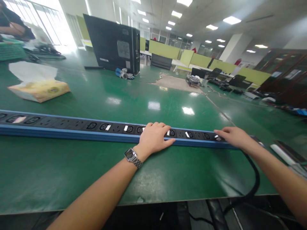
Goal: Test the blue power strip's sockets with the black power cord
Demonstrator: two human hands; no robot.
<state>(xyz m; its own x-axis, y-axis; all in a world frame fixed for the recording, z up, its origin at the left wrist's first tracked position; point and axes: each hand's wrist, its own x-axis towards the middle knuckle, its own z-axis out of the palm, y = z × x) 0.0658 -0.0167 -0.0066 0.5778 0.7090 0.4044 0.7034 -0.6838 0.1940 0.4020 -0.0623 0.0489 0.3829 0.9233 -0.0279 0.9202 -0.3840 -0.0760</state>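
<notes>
A long blue power strip (115, 137) with a black socket face lies across the green table. Small white stickers (108, 127) mark several of its outlets. My left hand (154, 137) is laid over the strip right of the middle, fingers bent over the far edge and thumb out along the near side, gripping it. On that wrist is a metal-banded watch (133, 157). Near the strip's right end, my right hand (233, 135) has its fingertips pinched together just above a white sticker (217, 137); whatever is between them is hidden. A thick black cable (256, 179) curves down under my right forearm.
A tissue box (40, 90) stands at left, a black computer tower (115, 44) behind it with blue-grey gloves (124, 73) at its foot. A green basket (11, 49) and a person (14, 24) are far left. The table's near edge (172, 200) runs below my arms.
</notes>
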